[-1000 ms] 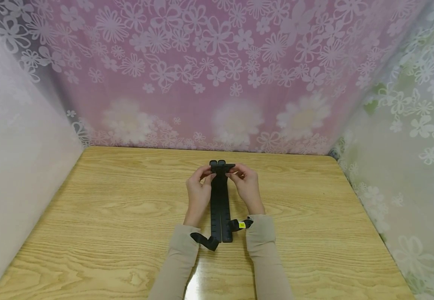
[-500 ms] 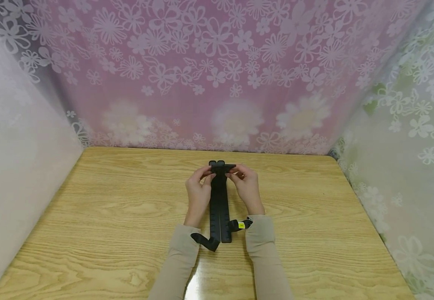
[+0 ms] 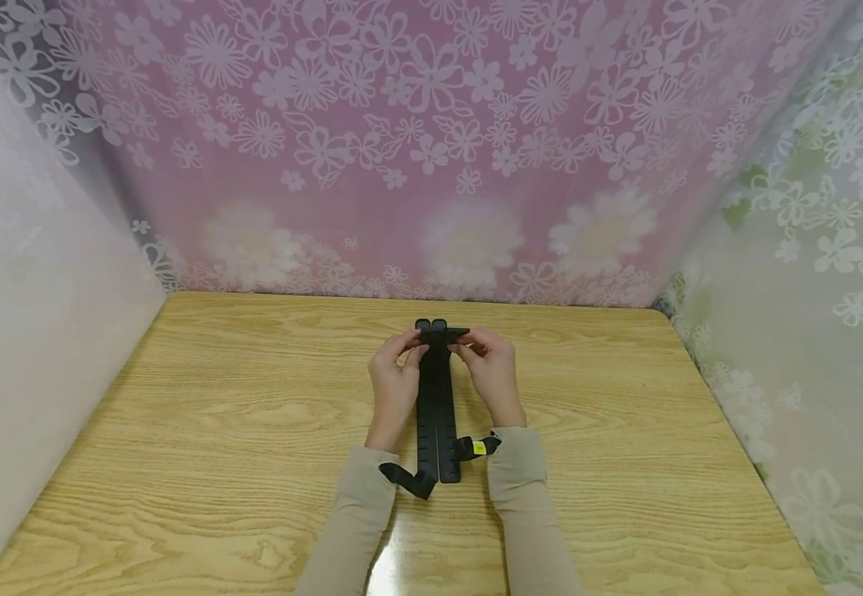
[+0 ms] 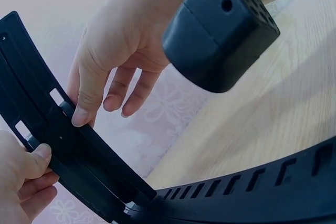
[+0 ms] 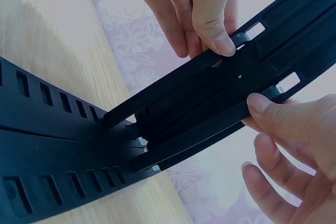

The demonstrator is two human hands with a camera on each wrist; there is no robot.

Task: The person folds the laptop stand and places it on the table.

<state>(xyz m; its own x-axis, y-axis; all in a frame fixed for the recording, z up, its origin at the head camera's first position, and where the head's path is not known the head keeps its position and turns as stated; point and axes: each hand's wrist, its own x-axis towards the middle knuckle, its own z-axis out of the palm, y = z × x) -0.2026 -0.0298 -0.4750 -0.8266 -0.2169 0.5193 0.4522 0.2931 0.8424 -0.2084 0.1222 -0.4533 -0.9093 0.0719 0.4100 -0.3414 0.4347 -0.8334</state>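
A black plastic folding stand [image 3: 436, 406] lies lengthwise on the table, its two long halves side by side with rows of notches. From its far part a hinged black plate [image 5: 231, 85] rises at a slant, with rectangular openings along both edges. My left hand [image 3: 394, 381] pinches the plate's left edge, thumb on the near face. The right hand [image 3: 493, 377] pinches the opposite edge at about the same height. In the left wrist view the right thumb [image 4: 81, 114] presses beside one opening. The left thumb [image 4: 41, 153] sits by the other.
The wood-grain table [image 3: 253, 463] surrounds the stand. A pink flowered curtain [image 3: 402, 165] hangs behind it, with pale curtains at both sides. Black camera straps hang from the wrists, one with a yellow tag [image 3: 479, 448]. A black camera housing [image 4: 220, 35] juts out at the right wrist.
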